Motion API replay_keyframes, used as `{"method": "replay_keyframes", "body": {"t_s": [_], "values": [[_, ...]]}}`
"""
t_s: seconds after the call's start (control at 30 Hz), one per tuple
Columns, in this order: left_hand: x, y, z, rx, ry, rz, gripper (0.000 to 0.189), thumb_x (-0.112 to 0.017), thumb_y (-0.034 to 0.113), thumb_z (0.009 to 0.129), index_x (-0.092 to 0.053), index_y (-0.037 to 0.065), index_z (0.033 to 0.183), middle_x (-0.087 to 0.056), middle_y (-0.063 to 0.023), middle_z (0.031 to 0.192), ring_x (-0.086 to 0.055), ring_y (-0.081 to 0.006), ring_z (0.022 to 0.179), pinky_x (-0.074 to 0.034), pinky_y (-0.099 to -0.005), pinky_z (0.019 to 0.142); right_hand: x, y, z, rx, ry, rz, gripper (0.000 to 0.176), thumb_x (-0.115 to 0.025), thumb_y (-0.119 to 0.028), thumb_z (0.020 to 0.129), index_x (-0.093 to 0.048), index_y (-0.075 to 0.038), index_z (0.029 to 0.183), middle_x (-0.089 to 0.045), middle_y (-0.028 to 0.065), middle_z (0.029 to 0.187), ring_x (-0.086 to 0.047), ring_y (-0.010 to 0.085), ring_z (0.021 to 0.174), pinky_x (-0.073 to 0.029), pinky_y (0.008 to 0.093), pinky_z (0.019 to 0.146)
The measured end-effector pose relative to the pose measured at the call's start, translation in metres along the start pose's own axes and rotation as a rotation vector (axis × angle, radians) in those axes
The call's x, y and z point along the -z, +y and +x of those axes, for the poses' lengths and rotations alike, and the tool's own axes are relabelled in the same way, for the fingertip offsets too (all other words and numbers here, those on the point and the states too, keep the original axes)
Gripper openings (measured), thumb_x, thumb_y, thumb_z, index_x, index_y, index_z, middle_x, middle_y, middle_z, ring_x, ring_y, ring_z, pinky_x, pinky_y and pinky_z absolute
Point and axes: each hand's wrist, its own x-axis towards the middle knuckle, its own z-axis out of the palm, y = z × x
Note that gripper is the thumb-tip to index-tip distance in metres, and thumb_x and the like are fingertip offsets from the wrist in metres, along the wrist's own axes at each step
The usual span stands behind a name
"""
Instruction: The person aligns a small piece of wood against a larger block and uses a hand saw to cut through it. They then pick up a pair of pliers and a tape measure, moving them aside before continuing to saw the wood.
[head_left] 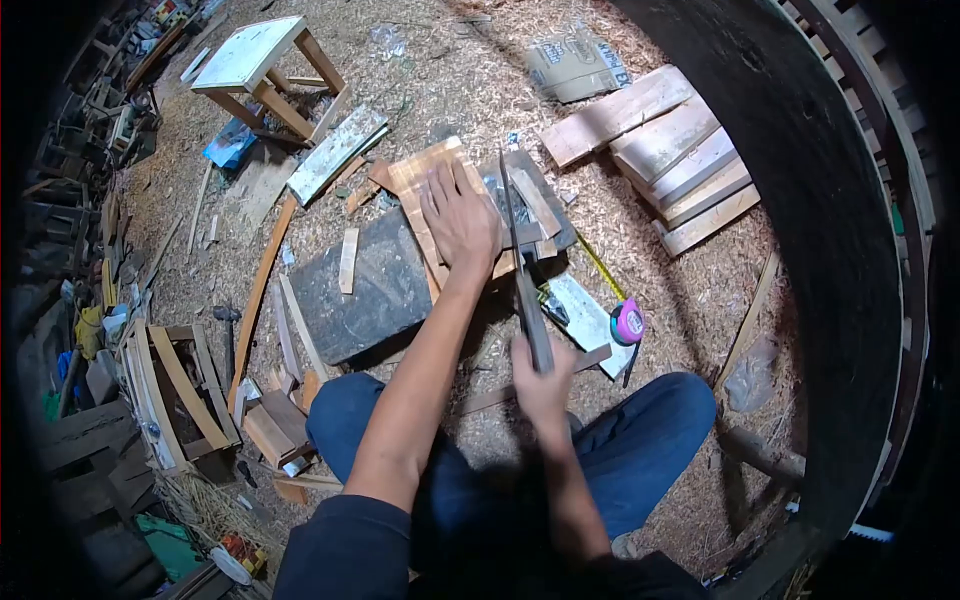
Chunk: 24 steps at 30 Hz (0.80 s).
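My left hand [462, 215] lies flat on a pale wooden board [425, 165], its fingers spread. The board rests across a dark, worn wooden block [365, 285]. In my right hand [543, 375] is a saw [527, 290], gripped at its near end. The saw's long, narrow dark length points away from me, alongside the board's right edge, and is seen nearly edge-on. Small wood offcuts [348, 260] sit on the block. Right of the saw, a pink and teal tape measure [628, 322] with yellow tape drawn out lies by a whitish board [585, 310].
Wood shavings cover the ground. A small stool [250, 55] stands at the far left. Stacked planks [690, 165] and flattened cardboard [578, 65] lie to the right, near a large dark beam [790, 130]. At left are a hammer [228, 335] and a slatted wooden piece [185, 390].
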Motion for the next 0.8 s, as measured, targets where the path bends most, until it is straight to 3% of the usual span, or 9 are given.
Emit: {"method": "replay_keyframes", "body": {"t_s": [0.1, 0.27, 0.4, 0.47, 0.57, 0.8], "values": [[0.007, 0.004, 0.004, 0.081, -0.060, -0.069, 0.058, -0.051, 0.021, 0.088, -0.041, 0.004, 0.142, -0.040, -0.0133, 0.149, -0.031, -0.0284, 0.141, -0.019, -0.0427, 0.116, -0.012, -0.008, 0.014, 0.024, 0.015, 0.036, 0.019, -0.064, -0.006, 0.083, -0.053, 0.000, 0.069, -0.044, 0.0060, 0.052, -0.046, 0.0100, 0.050, -0.036, 0.0314, 0.047], [-0.001, 0.003, 0.008, 0.071, -0.031, -0.065, 0.059, -0.051, 0.021, 0.088, -0.040, 0.003, 0.143, -0.040, -0.0128, 0.148, -0.031, -0.0289, 0.142, -0.019, -0.0441, 0.116, 0.019, 0.000, -0.045, -0.003, 0.036, 0.013, 0.013, -0.064, -0.005, 0.084, -0.059, 0.001, 0.073, -0.053, 0.0081, 0.057, -0.052, 0.0098, 0.053, -0.041, 0.0307, 0.049], [-0.002, 0.000, -0.003, -0.027, -0.014, 0.027, 0.059, -0.050, 0.019, 0.087, -0.039, 0.002, 0.142, -0.042, -0.0136, 0.146, -0.031, -0.0296, 0.141, -0.020, -0.0444, 0.115, -0.009, -0.011, 0.020, 0.005, -0.008, -0.067, 0.015, -0.066, -0.008, 0.083, -0.058, 0.000, 0.073, -0.049, 0.0074, 0.054, -0.047, 0.0133, 0.049, -0.038, 0.0316, 0.048], [0.000, 0.003, 0.005, 0.062, -0.035, -0.063, 0.059, -0.051, 0.018, 0.087, -0.040, 0.002, 0.142, -0.041, -0.0129, 0.147, -0.031, -0.0292, 0.140, -0.020, -0.0443, 0.115, -0.005, -0.002, 0.007, 0.074, 0.024, -0.004, 0.013, -0.064, -0.006, 0.083, -0.058, -0.001, 0.073, -0.047, 0.0078, 0.053, -0.045, 0.0134, 0.047, -0.036, 0.0312, 0.047], [-0.008, 0.000, 0.001, 0.040, -0.002, -0.073, 0.056, -0.051, 0.017, 0.087, -0.042, 0.003, 0.141, -0.041, -0.0130, 0.147, -0.032, -0.0293, 0.140, -0.021, -0.0444, 0.115, 0.020, 0.009, -0.049, 0.063, 0.040, 0.008, 0.011, -0.063, -0.005, 0.083, -0.059, 0.000, 0.073, -0.045, 0.0066, 0.052, -0.045, 0.0118, 0.047, -0.036, 0.0306, 0.047], [-0.005, 0.002, 0.003, 0.017, -0.034, -0.069, 0.055, -0.049, 0.017, 0.088, -0.041, 0.004, 0.141, -0.038, -0.0148, 0.149, -0.031, -0.0310, 0.141, -0.021, -0.0473, 0.115, 0.033, -0.005, -0.045, 0.000, -0.031, -0.039, 0.009, -0.065, -0.005, 0.084, -0.064, 0.001, 0.077, -0.044, 0.0042, 0.051, -0.045, 0.0078, 0.047, -0.036, 0.0308, 0.045]]}}
